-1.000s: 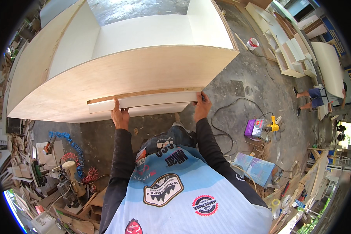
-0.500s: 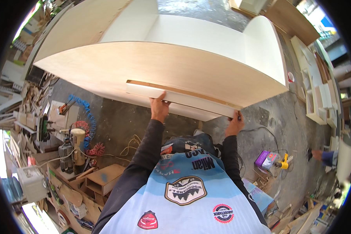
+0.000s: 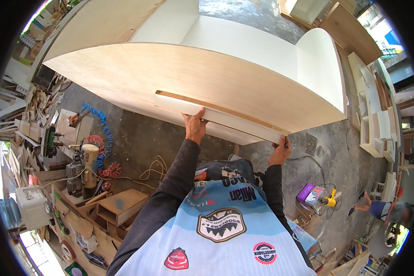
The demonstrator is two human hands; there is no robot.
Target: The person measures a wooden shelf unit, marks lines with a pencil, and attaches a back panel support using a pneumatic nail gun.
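A long white strip of board (image 3: 237,121) with a raw wood edge lies against the bare plywood side of a large cabinet (image 3: 170,64). Around its lower edge, left of the middle, my left hand (image 3: 195,126) is closed, thumb on the white face. My right hand (image 3: 278,152) grips the strip's right end, thumb on top. A small dark object, too small to name, shows in the curled fingers of that hand. The cabinet's inside is white, with an upright divider at left and a rounded end panel (image 3: 322,64) at right.
Air hoses (image 3: 103,133), power tools and scrap wood (image 3: 30,119) crowd the left. On the floor at right are a yellow tool (image 3: 330,198), a purple box (image 3: 309,193) and a cable. Another person (image 3: 384,209) is at far right, near white cabinet parts (image 3: 370,106).
The view has shifted, so the cabinet and both hands sit a little farther right. Both hands keep hold of the strip. The other person at far right shows more fully.
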